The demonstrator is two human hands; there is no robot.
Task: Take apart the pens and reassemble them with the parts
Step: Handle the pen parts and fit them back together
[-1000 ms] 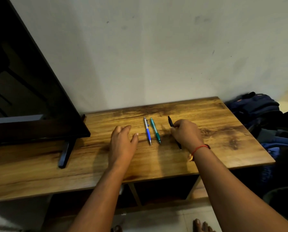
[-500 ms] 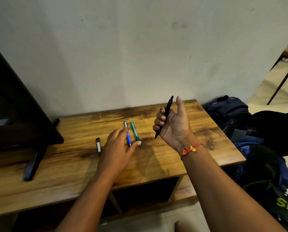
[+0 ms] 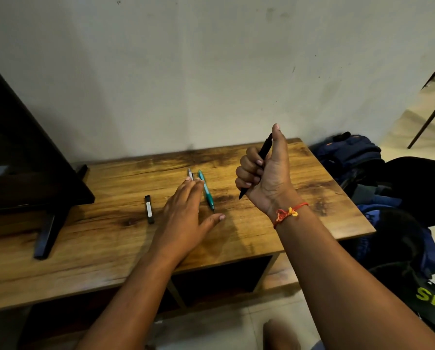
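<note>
Your right hand (image 3: 267, 173) is raised above the table (image 3: 312, 198) with the palm toward you. Its fingers are curled round the black pen (image 3: 265, 147) and the thumb stands straight up. The pen is tilted: its top points to 1 o'clock beside your thumb, and its tip pokes out under the little finger toward 7 o'clock, clear of the wood. A red thread (image 3: 287, 213) is tied round that wrist.

Your left hand (image 3: 183, 218) is spread palm down low over the table and grips nothing. The fingers are straight, pointing to 1 o'clock, and the thumb is out toward 3 o'clock. The fingertips cover a third pen (image 3: 190, 174), of which only the silver top shows at 12 o'clock of the hand; you cannot tell whether they touch it. The teal pen (image 3: 206, 190) lies on the table just right of those fingers, between your hands.

At 9 o'clock of the left hand a short black piece (image 3: 148, 209) with a pale strip lies on the wood. Farther out at 9 o'clock a dark screen (image 3: 21, 160) stands on its foot. At 3 o'clock, past the table's edge, bags (image 3: 350, 152) are heaped.
</note>
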